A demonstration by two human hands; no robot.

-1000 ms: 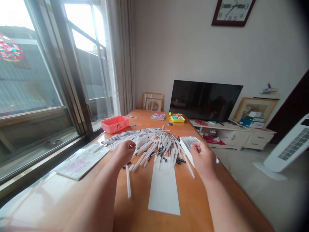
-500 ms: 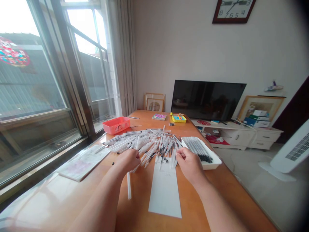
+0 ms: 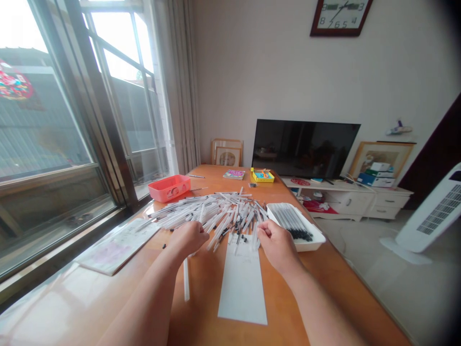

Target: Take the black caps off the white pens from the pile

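A wide heap of clear pen barrels, some with black ends, spreads over the wooden table. My left hand is closed at the near side of the heap, knuckles up; what its fingers hold is hidden. One clear pen tube lies below that wrist. My right hand is closed in a pinch beside the white tray, its fingertips close to upright-looking clear tubes; whether it grips one is unclear. Rows of black-tipped pens lie in the tray. Between my hands is a white paper strip with small black caps at its far end.
A red plastic box stands at the heap's far left. A booklet lies near the window side. Farther back are a colourful book and a yellow box. The table's right edge runs just past the tray.
The whole view has shifted slightly left. My left hand has turned a little and its fingertips are less visible; my right hand stays in its pinch by the tray.
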